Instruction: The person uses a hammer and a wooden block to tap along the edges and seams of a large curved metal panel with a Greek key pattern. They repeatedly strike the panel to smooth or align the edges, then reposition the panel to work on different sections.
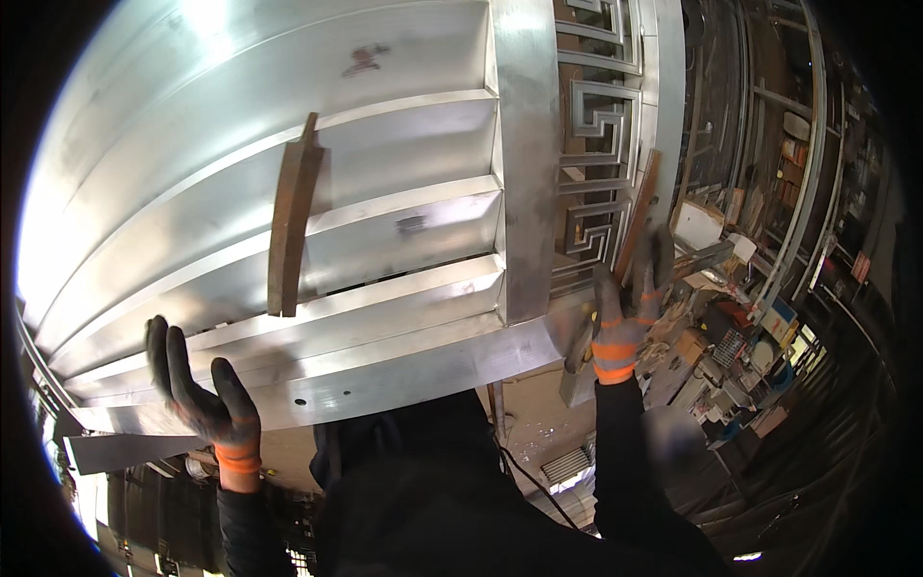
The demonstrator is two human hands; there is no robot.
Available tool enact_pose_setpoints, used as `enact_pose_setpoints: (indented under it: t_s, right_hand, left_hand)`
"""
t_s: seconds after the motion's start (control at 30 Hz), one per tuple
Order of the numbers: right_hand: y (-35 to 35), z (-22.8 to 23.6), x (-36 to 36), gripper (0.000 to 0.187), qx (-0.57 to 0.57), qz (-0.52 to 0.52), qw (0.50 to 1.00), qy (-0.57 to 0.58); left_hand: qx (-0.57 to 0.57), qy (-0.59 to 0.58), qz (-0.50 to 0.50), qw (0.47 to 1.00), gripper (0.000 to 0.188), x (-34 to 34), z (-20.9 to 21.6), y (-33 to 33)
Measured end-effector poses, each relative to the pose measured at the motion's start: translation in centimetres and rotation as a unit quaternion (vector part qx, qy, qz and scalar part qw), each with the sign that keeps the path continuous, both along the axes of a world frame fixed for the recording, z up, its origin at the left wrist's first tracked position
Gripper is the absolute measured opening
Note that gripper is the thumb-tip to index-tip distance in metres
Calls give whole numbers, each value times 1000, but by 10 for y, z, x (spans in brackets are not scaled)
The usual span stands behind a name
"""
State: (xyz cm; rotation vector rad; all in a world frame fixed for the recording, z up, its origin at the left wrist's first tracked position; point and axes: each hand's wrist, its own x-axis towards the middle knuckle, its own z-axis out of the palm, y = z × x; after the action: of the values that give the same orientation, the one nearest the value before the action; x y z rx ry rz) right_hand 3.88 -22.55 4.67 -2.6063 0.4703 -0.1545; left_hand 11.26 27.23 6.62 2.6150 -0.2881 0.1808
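Note:
A large silvery metal panel (527, 192) with long louvre-like ridges lies in front of me. Its right part carries an openwork strip of angular, maze-like metal bars (606, 111). My left hand (207, 399), in a dark glove with an orange cuff, is open at the panel's near left edge, fingers stretched forward; whether the palm touches the edge I cannot tell. By the near right corner, my right hand (623, 322) is gloved alike, its fingers apart and nothing seen in them. A brown rusty bar (291, 231) rests across the ridges.
Another narrow brown bar (639, 216) lies along the panel's right side, just beyond my right hand. Long metal frames (812, 163) stand farther right. Cluttered boxes and scraps (735, 351) sit below them. A flat metal strip (130, 452) juts out at lower left.

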Motion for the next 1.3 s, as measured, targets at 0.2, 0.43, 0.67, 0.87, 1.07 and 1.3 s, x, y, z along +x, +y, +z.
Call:
enact_pose_setpoints:
  t_s: [0.2, 0.43, 0.67, 0.87, 1.07, 1.3]
  right_hand:
    - [2, -1, 5, 68, 4, 20, 1000, -20]
    - [-1, 1, 3, 65, 19, 2, 1000, 6]
    - [-14, -13, -21, 63, 7, 7, 1000, 7]
    - [-21, -19, -34, 59, -91, 70, 993, 35]
    - [-19, -22, -29, 61, -24, -16, 1000, 6]
    - [-27, -30, -26, 60, -101, 59, 993, -21]
  left_hand:
    - [-21, 199, -183, 963, 48, 56, 16, -159]
    - [8, 167, -269, 949, 47, 42, -18, -221]
    - [-148, 201, -469, 847, 41, -34, -6, -204]
    - [-187, 193, -371, 889, 48, -96, -14, -192]
    - [-78, 125, -209, 967, 44, -62, -3, -207]
    - [90, 86, -284, 951, 24, -62, -25, -225]
